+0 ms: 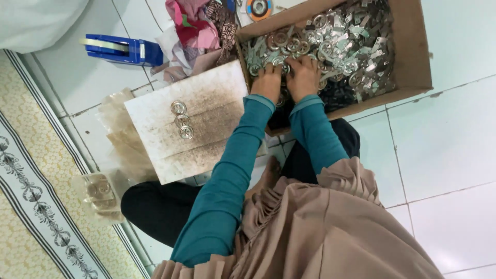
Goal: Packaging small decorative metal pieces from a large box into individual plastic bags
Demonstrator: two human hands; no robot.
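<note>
The metal parts (336, 41) fill the cardboard box (413, 46) at one o'clock. Your left hand (267, 81) and right hand (304, 77) lie side by side on the heap, fingers dug in; I cannot tell what they clasp. Three round pieces (182, 120) rest on the stained board (206, 98) at nine o'clock of your hands.

Both my arms are in long teal sleeves, snug fit, with a slightly lighter band at each cuff right by the wrist. My left hand (267, 81) and right hand (303, 77) are bare, no rings or gloves that I can see. Over the top I've got a loose dusty-beige garment, gathered into lots of little pleats, and black trousers below.
</note>
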